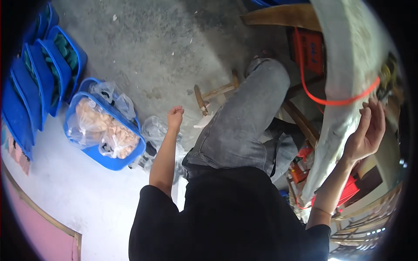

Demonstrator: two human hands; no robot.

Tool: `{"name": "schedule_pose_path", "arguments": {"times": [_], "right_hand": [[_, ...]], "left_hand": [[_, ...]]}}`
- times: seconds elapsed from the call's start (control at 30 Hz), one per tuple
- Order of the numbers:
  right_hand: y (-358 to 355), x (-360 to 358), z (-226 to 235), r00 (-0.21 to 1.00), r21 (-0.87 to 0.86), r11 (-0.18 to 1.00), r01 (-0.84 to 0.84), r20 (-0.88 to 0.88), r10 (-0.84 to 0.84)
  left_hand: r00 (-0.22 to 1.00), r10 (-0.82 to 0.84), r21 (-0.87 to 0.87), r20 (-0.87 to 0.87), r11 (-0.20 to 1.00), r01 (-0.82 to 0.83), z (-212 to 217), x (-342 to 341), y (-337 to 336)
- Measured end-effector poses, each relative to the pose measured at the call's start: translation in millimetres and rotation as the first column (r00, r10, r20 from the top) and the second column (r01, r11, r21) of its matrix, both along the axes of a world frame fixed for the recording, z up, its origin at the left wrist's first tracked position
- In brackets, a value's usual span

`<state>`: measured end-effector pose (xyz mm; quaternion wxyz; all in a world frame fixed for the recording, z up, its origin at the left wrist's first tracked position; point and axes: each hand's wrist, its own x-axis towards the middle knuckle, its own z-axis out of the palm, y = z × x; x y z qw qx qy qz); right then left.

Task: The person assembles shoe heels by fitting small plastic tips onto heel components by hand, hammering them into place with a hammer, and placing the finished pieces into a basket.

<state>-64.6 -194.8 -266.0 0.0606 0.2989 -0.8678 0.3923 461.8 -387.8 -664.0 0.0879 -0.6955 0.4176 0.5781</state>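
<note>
Right hand (pixel 368 132) open against white sack (pixel 348 65); left hand (pixel 175 117) fisted, empty

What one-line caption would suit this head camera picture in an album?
Seated person's right hand touches a pale sack bound with red strap; left hand fisted near a blue crate.

the left hand (pixel 175 116) is curled into a loose fist at the end of a straightened arm, while the right hand (pixel 367 132) is raised, fingers spread and bent.
</note>
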Motion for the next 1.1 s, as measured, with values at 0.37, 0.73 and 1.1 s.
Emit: {"name": "schedule_pose_path", "arguments": {"times": [0.37,0.73,1.1], "right_hand": [[1.0,-24.0,-31.7,0.948,0.266,0.958,-0.108,-0.261,0.180],[-5.3,-7.4,-31.0,0.894,0.391,0.912,-0.123,-0.356,0.273],[-28.5,-6.9,-26.8,0.899,0.288,0.953,-0.095,-0.387,0.207]], "left_hand": [[0.970,0.166,0.291,0.180,0.933,-0.213,-53.3,10.3,81.6],[0.971,0.238,0.361,0.013,0.905,-0.226,-23.7,-62.0,61.2],[0.999,-0.042,0.415,-0.035,0.908,0.053,-12.4,-92.9,37.7]]}}
